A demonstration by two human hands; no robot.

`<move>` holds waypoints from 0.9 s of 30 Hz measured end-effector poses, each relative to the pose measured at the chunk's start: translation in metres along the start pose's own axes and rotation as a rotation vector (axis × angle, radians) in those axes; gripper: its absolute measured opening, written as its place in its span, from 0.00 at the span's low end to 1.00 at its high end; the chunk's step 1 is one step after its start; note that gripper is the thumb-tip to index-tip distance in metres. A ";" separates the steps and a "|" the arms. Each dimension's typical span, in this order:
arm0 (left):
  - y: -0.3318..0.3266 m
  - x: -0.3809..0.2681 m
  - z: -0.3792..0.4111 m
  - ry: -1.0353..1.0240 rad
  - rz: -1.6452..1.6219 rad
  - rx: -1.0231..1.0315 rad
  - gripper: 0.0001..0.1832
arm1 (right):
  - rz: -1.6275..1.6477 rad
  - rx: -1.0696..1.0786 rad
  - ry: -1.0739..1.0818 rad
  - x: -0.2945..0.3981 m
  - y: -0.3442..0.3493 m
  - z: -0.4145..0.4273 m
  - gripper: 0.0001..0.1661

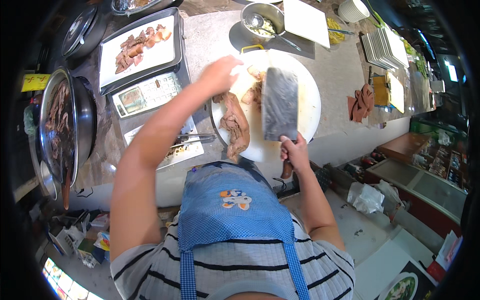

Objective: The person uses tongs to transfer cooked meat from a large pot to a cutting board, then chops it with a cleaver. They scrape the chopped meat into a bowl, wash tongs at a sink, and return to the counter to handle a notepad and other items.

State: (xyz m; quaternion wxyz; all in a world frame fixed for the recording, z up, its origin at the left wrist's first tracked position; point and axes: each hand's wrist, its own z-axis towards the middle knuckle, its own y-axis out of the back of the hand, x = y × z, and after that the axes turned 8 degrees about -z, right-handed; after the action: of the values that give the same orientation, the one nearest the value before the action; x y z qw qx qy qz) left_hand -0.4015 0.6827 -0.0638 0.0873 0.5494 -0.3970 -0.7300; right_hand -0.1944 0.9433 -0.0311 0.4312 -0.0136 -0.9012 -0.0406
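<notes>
My right hand (296, 153) grips the wooden handle of a broad cleaver (281, 103), whose blade lies over the right half of a round white chopping board (309, 93). Beside the blade's left edge are cut chunks of cooked meat (249, 95), partly hidden by it. A long piece of cooked meat (235, 125) rests along the board's left side, its lower end at the rim. Above that piece, my left hand (222, 73) is blurred over the board's upper left; thumb and fingers look apart, and I see nothing between them.
To the left are a tray (179, 37) of cut meat, a digital scale (148, 93), metal tongs (195, 138) and a large metal basin (76, 150) of meat in dark liquid. Beyond the board stands a pot (245, 20) with a ladle. A brown cloth (362, 103) lies right.
</notes>
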 end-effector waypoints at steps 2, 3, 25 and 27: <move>-0.051 -0.017 0.017 0.076 0.010 -0.015 0.20 | -0.015 -0.064 0.010 -0.018 0.035 0.011 0.09; -0.075 -0.021 0.024 0.130 0.028 -0.090 0.20 | -0.053 -0.064 0.006 -0.026 0.052 0.019 0.08; -0.220 -0.090 -0.017 0.380 0.003 -0.891 0.31 | -0.407 0.466 0.176 -0.039 0.105 0.079 0.12; -0.219 -0.090 -0.014 0.359 -0.033 -0.899 0.30 | -0.388 0.521 0.150 -0.041 0.098 0.073 0.09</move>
State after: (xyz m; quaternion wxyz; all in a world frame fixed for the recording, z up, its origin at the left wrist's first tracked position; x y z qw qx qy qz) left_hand -0.2871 0.8734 -0.1472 0.3715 0.5807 -0.0123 -0.7243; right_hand -0.2193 1.0472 -0.1029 0.4695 0.2718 -0.8330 0.1089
